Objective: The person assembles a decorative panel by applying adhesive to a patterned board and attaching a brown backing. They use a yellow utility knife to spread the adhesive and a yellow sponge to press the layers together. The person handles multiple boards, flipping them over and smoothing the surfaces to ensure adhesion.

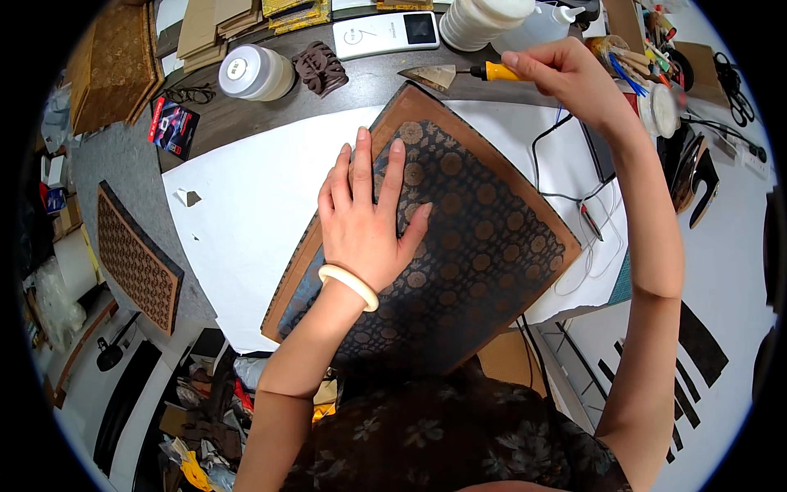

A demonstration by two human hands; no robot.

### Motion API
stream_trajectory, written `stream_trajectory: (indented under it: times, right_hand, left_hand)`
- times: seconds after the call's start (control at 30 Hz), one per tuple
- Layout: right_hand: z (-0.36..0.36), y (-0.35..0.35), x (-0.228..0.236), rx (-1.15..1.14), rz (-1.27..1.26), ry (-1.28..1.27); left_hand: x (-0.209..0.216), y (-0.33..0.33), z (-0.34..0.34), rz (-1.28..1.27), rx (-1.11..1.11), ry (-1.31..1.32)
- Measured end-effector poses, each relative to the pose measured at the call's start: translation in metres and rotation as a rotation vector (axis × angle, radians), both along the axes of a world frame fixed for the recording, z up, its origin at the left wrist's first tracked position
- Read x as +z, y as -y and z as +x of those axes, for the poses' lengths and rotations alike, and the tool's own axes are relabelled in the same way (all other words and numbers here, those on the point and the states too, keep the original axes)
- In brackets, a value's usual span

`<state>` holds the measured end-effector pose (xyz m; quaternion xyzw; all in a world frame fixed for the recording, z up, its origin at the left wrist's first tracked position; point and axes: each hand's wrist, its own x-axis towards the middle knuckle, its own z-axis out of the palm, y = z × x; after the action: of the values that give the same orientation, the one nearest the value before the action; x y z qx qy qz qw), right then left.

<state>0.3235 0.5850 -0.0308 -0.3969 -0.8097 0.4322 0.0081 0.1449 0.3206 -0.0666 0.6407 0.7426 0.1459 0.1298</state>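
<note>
Now L hand (365, 225) lies spread, palm-down on the patterned panel (471, 221), ctr frame; R hand (566, 78), upper right, pinches the yellow-handled spatula (497, 72). Panel's prob. light, stiffish, maybe slick, best grabbed by its brown border (410, 102); spatula's blade (434, 77) seems thin, so handle only

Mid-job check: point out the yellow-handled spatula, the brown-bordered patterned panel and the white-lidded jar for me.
Yellow-handled spatula (436, 77): head view, on its metal blade.
Brown-bordered patterned panel (475, 238): head view, on its dark patterned middle.
White-lidded jar (241, 72): head view, on its lid.
</note>
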Motion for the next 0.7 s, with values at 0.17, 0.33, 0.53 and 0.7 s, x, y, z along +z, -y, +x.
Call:
stream_trajectory:
  times: [0.17, 0.33, 0.53, 0.7]
  right_hand:
    - [-0.005, -0.016, 0.005, 0.011, -0.115, 0.053]
    - [-0.009, -0.002, 0.015, -0.079, -0.141, 0.117]
    - [-0.012, -0.003, 0.013, -0.083, -0.221, 0.069]
    - [-0.031, -0.033, 0.018, 0.074, -0.164, 0.157]
  left_hand:
    - [0.001, 0.0, 0.0, -0.007, 0.004, 0.0]
    - [0.002, -0.001, -0.002, -0.042, 0.007, 0.037]
    - [0.002, -0.002, -0.006, -0.094, -0.019, 0.048]
    - [-0.003, 0.0, -0.01, -0.113, -0.027, 0.067]
